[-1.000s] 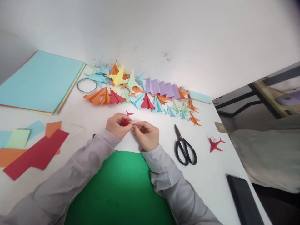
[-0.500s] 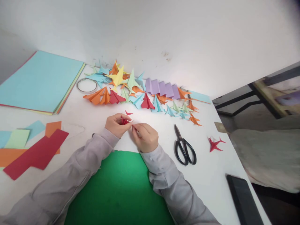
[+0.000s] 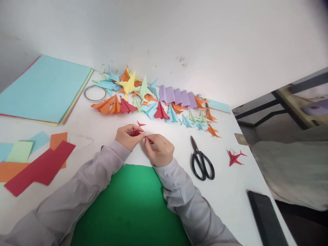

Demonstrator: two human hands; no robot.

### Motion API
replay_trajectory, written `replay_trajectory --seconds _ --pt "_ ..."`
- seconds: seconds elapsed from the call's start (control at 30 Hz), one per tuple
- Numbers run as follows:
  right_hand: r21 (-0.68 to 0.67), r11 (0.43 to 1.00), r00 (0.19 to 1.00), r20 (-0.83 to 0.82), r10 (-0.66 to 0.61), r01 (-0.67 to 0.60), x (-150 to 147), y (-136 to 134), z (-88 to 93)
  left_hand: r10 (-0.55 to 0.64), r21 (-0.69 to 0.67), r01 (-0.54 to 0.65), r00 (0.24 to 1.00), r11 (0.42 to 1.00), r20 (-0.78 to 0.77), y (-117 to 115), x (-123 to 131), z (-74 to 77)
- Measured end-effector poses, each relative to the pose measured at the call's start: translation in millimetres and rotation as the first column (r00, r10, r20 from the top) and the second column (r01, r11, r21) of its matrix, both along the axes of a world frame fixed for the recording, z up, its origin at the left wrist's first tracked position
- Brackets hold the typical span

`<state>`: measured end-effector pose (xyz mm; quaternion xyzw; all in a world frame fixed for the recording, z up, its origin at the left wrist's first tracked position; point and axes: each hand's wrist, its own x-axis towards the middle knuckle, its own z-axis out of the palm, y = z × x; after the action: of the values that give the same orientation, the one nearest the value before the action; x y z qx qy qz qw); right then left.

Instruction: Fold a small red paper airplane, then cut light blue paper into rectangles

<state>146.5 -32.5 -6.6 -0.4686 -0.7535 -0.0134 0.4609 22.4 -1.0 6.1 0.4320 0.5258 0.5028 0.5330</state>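
A small red folded paper piece (image 3: 136, 132) is pinched in my left hand (image 3: 130, 137), partly covered by the fingers. My right hand (image 3: 160, 149) is closed, its thumb and fingertip meeting at the piece's right end beside my left fingertips. A red pointed paper tip (image 3: 140, 123) shows just beyond my left fingers; whether it belongs to the held piece I cannot tell. Both hands are above the white table, at the far edge of a green sheet (image 3: 133, 205). Folded paper planes (image 3: 161, 111) in several colours lie beyond them.
Black-handled scissors (image 3: 201, 160) lie right of my hands. Farther right are a red paper plane (image 3: 235, 158) and a black phone-like object (image 3: 268, 218). Cut paper strips (image 3: 41, 167) lie at left, below large coloured sheets (image 3: 46, 89) and a tape roll (image 3: 95, 93). A wall stands behind.
Both hands stay almost in place at the red paper. My right hand has shifted very slightly to the right, its pinch held. Nothing else has visibly moved.
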Motion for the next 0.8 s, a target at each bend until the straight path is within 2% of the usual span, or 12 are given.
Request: replay_trajectory --seconds 0.13,0.3,0.47,0.57,0.63,0.7,0.8 --pt "0.068 0.998 0.991 0.133 -0.007 -0.002 1.7 -0.1 0.9 -0.031 -0.004 0.031 0.999 1.0 -0.014 1.0 -1.8 -3.5" --pt "0.102 0.995 0.983 0.183 0.003 -0.022 3.3 -0.2 0.0 -0.035 -0.012 0.035 0.999 0.999 -0.013 2.4 -3.0 -5.0" --pt "0.056 0.998 0.996 0.09 0.001 -0.006 1.3 -1.1 -0.8 -0.017 -0.033 0.017 1.0 0.999 0.014 1.4 -2.4 -2.4" --pt "-0.103 0.995 0.996 -0.083 -0.022 0.013 -1.4 -2.6 0.8 0.004 -0.014 -0.004 1.0 1.0 0.019 -0.2 -1.5 -0.8" --pt "-0.317 0.948 0.956 -0.285 -0.074 -0.021 -3.1 -2.9 2.0 -0.002 0.019 0.002 1.0 1.0 0.003 -0.9 -0.8 -0.5" --pt "-0.514 0.845 0.847 -0.506 -0.162 -0.145 -4.2 -1.9 3.0 -0.008 0.084 0.011 0.999 0.996 -0.033 -1.2 -0.3 -0.8" --pt "-0.624 0.695 0.653 -0.7 -0.291 -0.359 -4.8 1.0 5.2 0.01 0.202 0.005 0.997 0.979 -0.074 -1.4 0.2 -2.2"
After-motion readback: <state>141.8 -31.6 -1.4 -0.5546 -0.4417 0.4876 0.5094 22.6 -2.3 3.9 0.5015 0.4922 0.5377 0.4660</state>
